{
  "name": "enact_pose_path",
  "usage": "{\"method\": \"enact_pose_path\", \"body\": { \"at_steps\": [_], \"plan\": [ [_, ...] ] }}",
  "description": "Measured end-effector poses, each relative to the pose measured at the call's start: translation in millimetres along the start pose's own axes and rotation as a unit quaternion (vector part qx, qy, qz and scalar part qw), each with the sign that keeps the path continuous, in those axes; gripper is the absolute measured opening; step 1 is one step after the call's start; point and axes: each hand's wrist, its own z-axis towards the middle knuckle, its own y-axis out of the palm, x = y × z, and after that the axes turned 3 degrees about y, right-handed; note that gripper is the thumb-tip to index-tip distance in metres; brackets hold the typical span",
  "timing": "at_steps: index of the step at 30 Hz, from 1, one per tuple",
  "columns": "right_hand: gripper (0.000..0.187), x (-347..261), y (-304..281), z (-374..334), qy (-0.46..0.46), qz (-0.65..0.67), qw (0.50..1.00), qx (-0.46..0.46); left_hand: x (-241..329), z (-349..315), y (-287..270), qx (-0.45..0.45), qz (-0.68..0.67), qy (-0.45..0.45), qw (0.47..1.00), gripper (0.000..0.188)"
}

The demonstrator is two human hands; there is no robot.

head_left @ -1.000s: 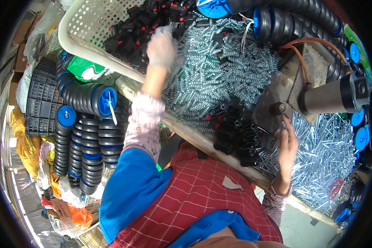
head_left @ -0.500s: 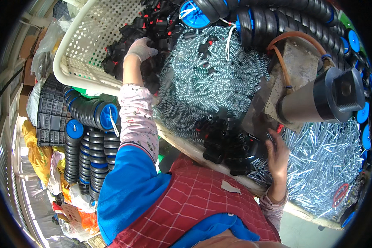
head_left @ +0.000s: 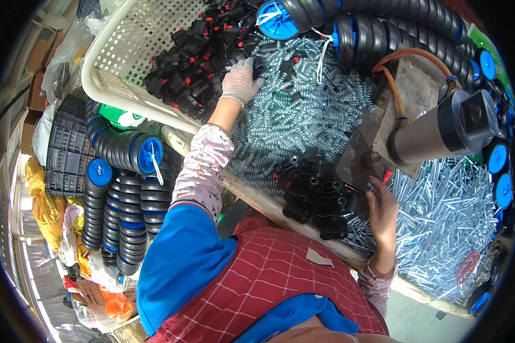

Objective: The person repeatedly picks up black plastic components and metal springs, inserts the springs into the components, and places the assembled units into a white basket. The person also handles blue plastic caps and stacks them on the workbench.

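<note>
Table edge: a pale strip [head_left: 247, 191] ran nearer the body than either grip.
Front cluster: black fittings [head_left: 296, 210] stood just left of the right grip, metal ends showing in several; these looked further along than the rest.
Right grip: the bare right hand [head_left: 384, 214] was bent, thumb and forefinger close together at a dark plate [head_left: 349, 166]; whether they held a piece could not be told.
Metal pins: a large silver heap [head_left: 440, 211] lay to the right of the right grip, seemingly yet to be used.
Pneumatic cylinder: a grey, black-capped body [head_left: 423, 137] sat beyond the right grip.
Springs: a broad pile [head_left: 292, 114] spread between the grips, with plenty apparently left.
Left grip: the gloved left hand [head_left: 239, 86] was curled at the border of springs and fittings; I could not tell if it held one.
Loose fittings: black, red-marked pieces [head_left: 197, 88] lay left of the left grip, many apparently left to handle.
Basket: its white wall [head_left: 91, 80] stood farther left.
Ribbed rolls: black lengths [head_left: 406, 40] lay beyond both grips.
</note>
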Motion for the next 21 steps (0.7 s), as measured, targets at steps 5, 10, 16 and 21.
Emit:
{"method": "enact_pose_path", "body": {
  "at_steps": [5, 10, 16, 21],
  "plan": [
    [0.031, 3, 1, 0, -0.018, 0.0, 1.0, 0.007, -7, 18, 3, 0.064, 0.03, -0.041, 0.997, 0.054],
    [0.03, 6, 1, -1, -0.008, 0.002, 1.0, 0.016, -51, 41, -53, -0.025, -0.223, -0.088, 0.971, 0.051],
    [0.03, 10, 4, -1, -0.025, -0.007, 1.0, 0.014, -71, 75, -16, -0.177, -0.203, -0.04, 0.962, 0.058],
    [0.032, 29, 7, 2, -0.055, 0.021, 0.995, 0.075, -62, 59, 4, -0.049, -0.09, -0.007, 0.995, 0.076]
  ]
}}
